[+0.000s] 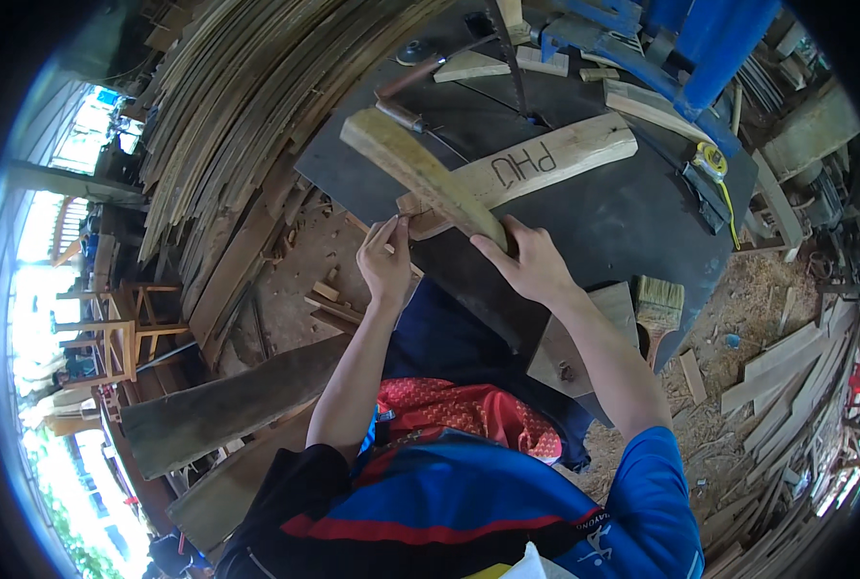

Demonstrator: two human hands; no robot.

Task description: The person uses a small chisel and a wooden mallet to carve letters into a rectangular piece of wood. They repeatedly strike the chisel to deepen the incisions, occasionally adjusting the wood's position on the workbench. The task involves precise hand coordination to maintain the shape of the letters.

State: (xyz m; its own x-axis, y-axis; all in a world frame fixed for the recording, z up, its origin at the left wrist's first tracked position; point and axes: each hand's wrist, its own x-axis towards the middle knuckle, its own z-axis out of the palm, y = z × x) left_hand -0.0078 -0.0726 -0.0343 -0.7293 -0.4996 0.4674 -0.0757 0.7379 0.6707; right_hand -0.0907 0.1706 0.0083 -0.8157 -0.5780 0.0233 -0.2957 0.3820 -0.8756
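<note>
Dark and flat, the worktop (623, 232) stands in a cluttered workshop, with the lettered board (565, 159) lying across it; every place below is told from that board. Far to its left, bright openings shine behind wooden frames (111, 333). Nearer on that side lean many long planks (227, 116), and a thick slab (232, 405) lies to the lower left, with offcuts (333, 311) on the floor between slab and board.

At the board's left end is the left hand (384, 261), thumb and forefinger drawn narrow close to a small wooden piece (408, 204); I cannot tell whether they grip it. Above the same end, a heavy wooden bar (420, 174) slants across, overlapping the board in view. The right hand (531, 261), just below the board's middle, is wrapped around the bar's lower end.

The work looks under way rather than finished: the board's lettering is done, but the small piece seems to stand proud at the end, and how firmly it sits is hidden. Whether the bar touches anything there cannot be told.

Below the board's right half lie a square block (560, 347) and a brush (659, 299). Right of the board come a yellow tape measure (709, 159) and, above that, blue machinery (724, 58); farthest right, scrap strips (806, 376) are heaped.
</note>
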